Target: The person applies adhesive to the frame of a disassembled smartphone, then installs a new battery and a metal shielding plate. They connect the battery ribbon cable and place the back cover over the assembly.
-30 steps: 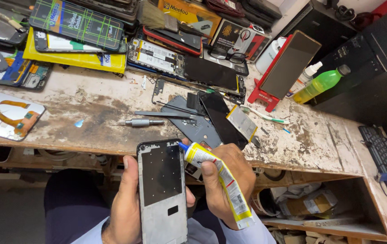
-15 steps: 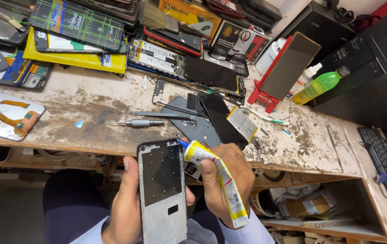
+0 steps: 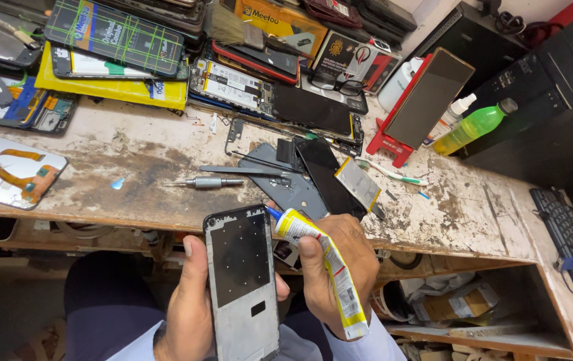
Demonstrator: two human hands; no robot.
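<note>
Across the top of the frame a scarred, paint-flaked workbench (image 3: 133,167) is carrying phone parts. At the left edge a silver back cover (image 3: 6,170) with an orange flex cable is lying flat. Nearer the middle a small screwdriver (image 3: 206,182) is resting just left of a dark phone back panel (image 3: 293,190). In the lower centre we are holding a phone frame (image 3: 243,281) upright in our left hand (image 3: 189,314), fingers wrapping around its edges from behind. Just right of it, our right hand (image 3: 336,267) is gripping a yellow-and-white glue tube (image 3: 320,257), its blue nozzle touching the frame's upper right corner. Toward the upper right a red stand (image 3: 393,137) is propping a phone, beside a green bottle (image 3: 474,126).
</note>
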